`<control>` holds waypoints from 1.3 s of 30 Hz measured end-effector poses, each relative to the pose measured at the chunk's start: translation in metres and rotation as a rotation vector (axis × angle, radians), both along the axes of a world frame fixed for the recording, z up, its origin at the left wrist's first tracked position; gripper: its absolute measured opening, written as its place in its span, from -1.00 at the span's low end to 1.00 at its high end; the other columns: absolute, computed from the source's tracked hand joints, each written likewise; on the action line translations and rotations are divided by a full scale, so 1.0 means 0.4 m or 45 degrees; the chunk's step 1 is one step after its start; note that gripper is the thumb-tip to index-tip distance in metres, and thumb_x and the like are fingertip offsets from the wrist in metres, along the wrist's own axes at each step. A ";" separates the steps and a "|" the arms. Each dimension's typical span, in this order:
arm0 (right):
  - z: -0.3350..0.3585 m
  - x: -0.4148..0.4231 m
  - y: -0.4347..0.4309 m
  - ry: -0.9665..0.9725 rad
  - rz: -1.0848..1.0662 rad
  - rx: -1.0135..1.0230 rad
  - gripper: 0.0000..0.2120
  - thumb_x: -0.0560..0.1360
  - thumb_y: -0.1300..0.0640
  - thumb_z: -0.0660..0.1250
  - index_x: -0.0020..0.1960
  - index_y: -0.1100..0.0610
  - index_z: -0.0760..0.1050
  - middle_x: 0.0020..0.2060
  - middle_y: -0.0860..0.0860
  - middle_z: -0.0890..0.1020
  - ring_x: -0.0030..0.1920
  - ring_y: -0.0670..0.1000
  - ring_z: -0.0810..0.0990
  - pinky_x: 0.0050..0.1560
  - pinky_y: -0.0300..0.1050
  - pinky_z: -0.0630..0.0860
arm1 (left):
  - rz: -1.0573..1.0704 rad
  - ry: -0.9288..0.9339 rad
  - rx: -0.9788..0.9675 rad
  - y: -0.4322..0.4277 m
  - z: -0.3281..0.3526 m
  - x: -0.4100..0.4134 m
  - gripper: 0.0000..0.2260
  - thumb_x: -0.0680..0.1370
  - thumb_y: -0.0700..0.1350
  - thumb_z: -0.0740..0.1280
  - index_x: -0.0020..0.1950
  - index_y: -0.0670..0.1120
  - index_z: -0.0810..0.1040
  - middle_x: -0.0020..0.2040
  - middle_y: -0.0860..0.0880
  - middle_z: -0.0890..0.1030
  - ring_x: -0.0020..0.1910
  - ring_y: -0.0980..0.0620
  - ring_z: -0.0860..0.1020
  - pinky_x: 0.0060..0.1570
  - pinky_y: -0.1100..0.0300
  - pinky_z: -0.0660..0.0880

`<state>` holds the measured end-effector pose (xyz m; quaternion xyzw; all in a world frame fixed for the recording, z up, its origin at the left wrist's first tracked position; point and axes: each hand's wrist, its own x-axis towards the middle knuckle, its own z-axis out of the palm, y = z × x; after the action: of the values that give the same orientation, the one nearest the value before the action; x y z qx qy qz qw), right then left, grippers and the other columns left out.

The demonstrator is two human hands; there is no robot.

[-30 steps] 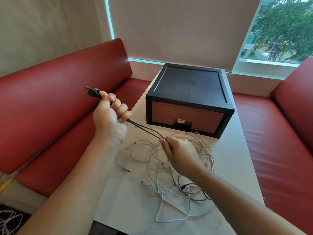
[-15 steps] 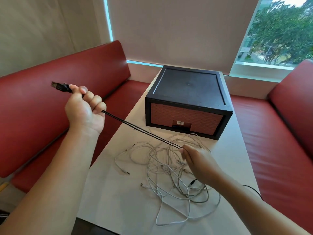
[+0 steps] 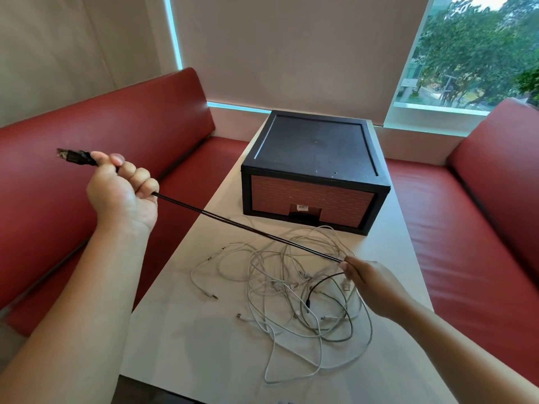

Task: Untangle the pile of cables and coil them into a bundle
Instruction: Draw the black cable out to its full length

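A black cable [image 3: 245, 226] stretches taut between my two hands above the white table [image 3: 189, 354]. My left hand [image 3: 124, 193] grips it in a fist out over the left bench, and its USB plug [image 3: 73, 156] sticks out past my thumb. My right hand [image 3: 376, 284] pinches the cable's other stretch over the pile, and a short black tail curls down from there. Beneath lies a tangle of white cables [image 3: 294, 295] with several loose plug ends.
A black box with a brick-patterned drawer front [image 3: 312, 199] stands on the table just behind the pile. Red padded benches [image 3: 87, 141] run along the left, back and right sides. A window with a blind is behind.
My right hand has slid further along the black cable toward the right, so the taut span between my hands is longer. The left hand stays out to the left.
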<state>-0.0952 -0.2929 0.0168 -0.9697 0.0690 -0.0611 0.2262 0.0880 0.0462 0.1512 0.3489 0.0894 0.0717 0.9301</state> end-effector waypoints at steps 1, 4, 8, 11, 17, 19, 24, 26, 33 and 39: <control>-0.004 0.001 -0.003 0.009 -0.005 0.000 -0.70 0.61 -0.15 0.01 -0.24 -0.08 0.31 -0.33 -0.09 0.55 -0.27 0.04 0.51 -0.20 0.02 0.47 | 0.001 0.006 0.001 -0.002 -0.003 0.001 -0.58 0.66 0.13 0.14 -0.37 0.02 0.35 -0.43 0.10 0.12 -0.45 0.10 0.03 -0.49 0.25 0.02; -0.017 -0.006 -0.034 0.087 -0.044 -0.034 -0.72 0.64 -0.02 0.10 -0.26 -0.10 0.27 -0.36 -0.11 0.49 -0.28 0.07 0.47 -0.19 0.01 0.42 | 0.027 0.007 -0.016 0.015 0.008 0.013 -0.58 0.66 0.13 0.12 -0.37 0.02 0.33 -0.44 0.09 0.10 -0.48 0.10 0.03 -0.52 0.26 0.03; -0.037 -0.011 -0.071 0.181 -0.074 -0.108 -0.73 0.64 -0.02 0.09 -0.21 0.02 0.31 -0.32 0.01 0.53 -0.24 0.16 0.49 -0.19 0.03 0.43 | 0.030 -0.023 0.022 0.018 0.018 0.025 -0.58 0.66 0.13 0.11 -0.37 0.02 0.32 -0.44 0.10 0.10 -0.48 0.10 0.04 -0.52 0.26 0.03; -0.037 0.001 -0.078 0.202 -0.069 -0.166 -0.73 0.64 -0.03 0.07 -0.17 0.06 0.35 -0.28 0.03 0.57 -0.22 0.15 0.52 -0.18 0.02 0.48 | 0.020 -0.040 0.094 0.005 0.013 0.038 -0.59 0.67 0.14 0.10 -0.35 0.02 0.33 -0.45 0.10 0.12 -0.48 0.10 0.05 -0.52 0.25 0.03; -0.026 0.022 -0.124 0.294 -0.152 -0.316 -0.66 0.65 -0.07 0.01 -0.30 -0.10 0.17 -0.29 -0.01 0.51 -0.23 0.13 0.51 -0.20 -0.03 0.45 | -0.005 -0.082 0.307 -0.003 0.044 0.106 -0.60 0.68 0.14 0.04 -0.31 0.01 0.28 -0.50 0.11 0.12 -0.53 0.13 0.06 -0.54 0.27 0.01; -0.021 0.031 -0.137 0.290 -0.178 -0.322 -0.65 0.65 -0.09 0.01 -0.32 -0.14 0.14 -0.28 -0.02 0.51 -0.24 0.12 0.51 -0.21 -0.03 0.46 | -0.008 -0.079 0.385 -0.006 0.058 0.130 -0.60 0.68 0.14 0.03 -0.30 0.01 0.27 -0.53 0.13 0.16 -0.56 0.15 0.09 -0.56 0.29 0.03; -0.015 0.059 -0.153 0.304 -0.196 -0.344 -0.63 0.64 -0.11 -0.01 -0.33 -0.10 0.12 -0.29 0.00 0.51 -0.24 0.13 0.52 -0.18 -0.01 0.49 | -0.017 -0.095 0.487 -0.029 0.076 0.167 -0.63 0.69 0.12 0.04 -0.27 0.00 0.29 -0.54 0.14 0.23 -0.58 0.17 0.15 -0.57 0.30 0.10; -0.011 0.068 -0.158 0.316 -0.189 -0.345 -0.64 0.64 -0.12 -0.01 -0.31 -0.08 0.16 -0.29 -0.01 0.48 -0.24 0.11 0.49 -0.17 -0.02 0.47 | -0.018 -0.105 0.518 -0.038 0.083 0.178 -0.63 0.69 0.12 0.04 -0.27 0.00 0.29 -0.55 0.15 0.24 -0.59 0.17 0.16 -0.58 0.30 0.10; -0.001 0.060 -0.205 0.383 -0.301 -0.276 -0.62 0.65 -0.13 0.00 -0.31 -0.04 0.22 -0.30 -0.01 0.47 -0.21 0.11 0.48 -0.17 -0.06 0.43 | 0.036 -0.137 0.456 -0.010 0.163 0.214 -0.62 0.68 0.13 0.06 -0.29 0.01 0.28 -0.55 0.14 0.22 -0.60 0.16 0.15 -0.58 0.30 0.09; -0.011 0.051 -0.204 0.403 -0.302 -0.214 -0.61 0.65 -0.11 0.01 -0.33 -0.05 0.22 -0.31 -0.01 0.48 -0.25 0.08 0.45 -0.13 -0.05 0.44 | 0.050 -0.151 0.440 -0.012 0.174 0.223 -0.62 0.68 0.13 0.05 -0.29 0.02 0.28 -0.54 0.13 0.21 -0.58 0.15 0.14 -0.57 0.30 0.09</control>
<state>-0.0750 -0.3745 0.0125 -0.9678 0.2119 0.0601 0.1220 0.1772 0.0414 0.2206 0.4970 0.0277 0.1246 0.8583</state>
